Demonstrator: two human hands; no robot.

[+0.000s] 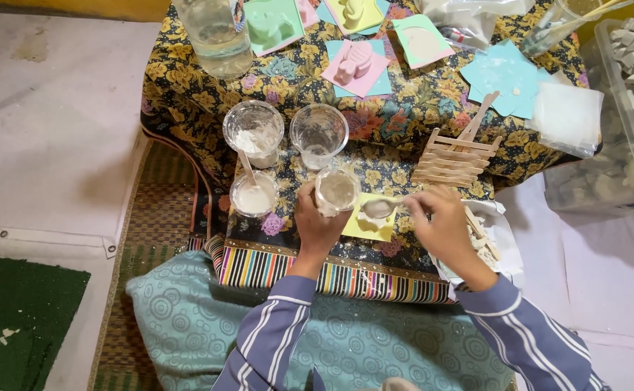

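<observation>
Just in front of the stack of wooden sticks (453, 161), on the flowered cloth (404, 108), the left hand (315, 221) is wrapped round a small clear plastic cup (336, 190) of pale, wet mix, tilted a little toward the yellow mould (370, 226) lying nearer the person than the sticks. The right hand (441, 221) has its fingers pinched together on a thin stick or spoon handle whose loaded tip (377, 208) hangs over that mould. I'd judge the cup light, thin-walled and easy to crush, likely slick with slurry, so a hold round its middle suits it. The mould looks soft and flexible; it would want lifting flat by its edges. Left of the sticks stand three more cups (253, 129), one with a stirrer; beyond them lie coloured moulds (357, 65).
</observation>
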